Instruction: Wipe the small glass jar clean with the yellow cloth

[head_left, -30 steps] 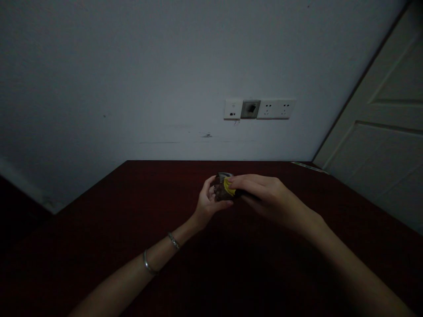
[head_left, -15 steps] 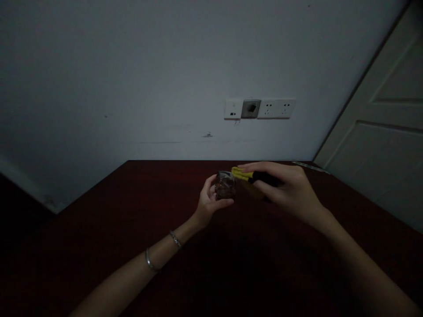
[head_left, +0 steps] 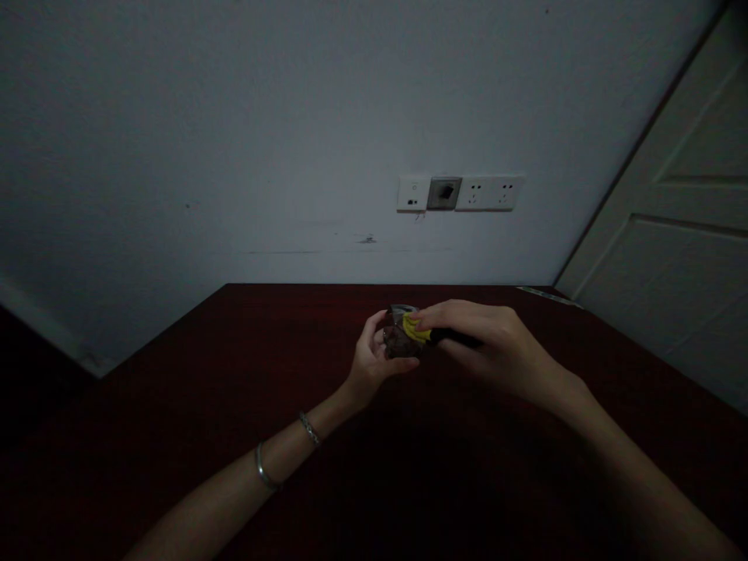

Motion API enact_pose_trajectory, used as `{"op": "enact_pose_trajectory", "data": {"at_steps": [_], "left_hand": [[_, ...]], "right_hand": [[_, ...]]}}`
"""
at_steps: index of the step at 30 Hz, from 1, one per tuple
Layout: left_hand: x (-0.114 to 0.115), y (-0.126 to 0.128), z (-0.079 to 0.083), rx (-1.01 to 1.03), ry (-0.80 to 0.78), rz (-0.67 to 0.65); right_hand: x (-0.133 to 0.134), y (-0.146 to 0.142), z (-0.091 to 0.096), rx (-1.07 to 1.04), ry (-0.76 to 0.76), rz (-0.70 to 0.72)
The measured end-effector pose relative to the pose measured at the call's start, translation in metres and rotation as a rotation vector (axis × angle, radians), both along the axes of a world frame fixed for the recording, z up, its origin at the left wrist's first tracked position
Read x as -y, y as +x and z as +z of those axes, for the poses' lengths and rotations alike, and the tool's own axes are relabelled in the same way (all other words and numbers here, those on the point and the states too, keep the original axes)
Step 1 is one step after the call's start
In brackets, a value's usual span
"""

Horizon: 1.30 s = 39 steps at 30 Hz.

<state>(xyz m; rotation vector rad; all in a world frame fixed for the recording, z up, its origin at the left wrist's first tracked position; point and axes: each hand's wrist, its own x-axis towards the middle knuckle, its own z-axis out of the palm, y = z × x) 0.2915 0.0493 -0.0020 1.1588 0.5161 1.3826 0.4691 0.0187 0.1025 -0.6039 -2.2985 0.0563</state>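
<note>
A small clear glass cup (head_left: 397, 343) is held above the dark red table by my left hand (head_left: 372, 360), its fingers behind the glass and the thumb along the near side. My right hand (head_left: 488, 333) is closed on a folded yellow and black cloth (head_left: 415, 328). The yellow part of the cloth lies against the right side of the glass, below its rim. Part of the cloth is hidden under my right fingers, and the dim light blurs its dark part. Two metal bracelets circle my left forearm.
The dark red table (head_left: 262, 351) reaches back to a pale wall (head_left: 262, 140). A row of sockets and switches (head_left: 459, 193) is set in the wall. At the right stands a white panelled door (head_left: 695, 257); a thin patterned strip (head_left: 549, 296) lies near the table's back right corner.
My right hand has moved left and slightly down, bringing the yellow cloth from the rim onto the side of the glass. My left hand and the cup have shifted slightly to the right.
</note>
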Motion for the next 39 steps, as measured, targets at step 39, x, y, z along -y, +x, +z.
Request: {"op": "enact_pose_trajectory", "data": {"at_steps": [39], "left_hand": [[0.002, 0.004, 0.001, -0.042, -0.035, 0.012]], "right_hand": [[-0.001, 0.000, 0.000, -0.016, 0.104, -0.051]]}}
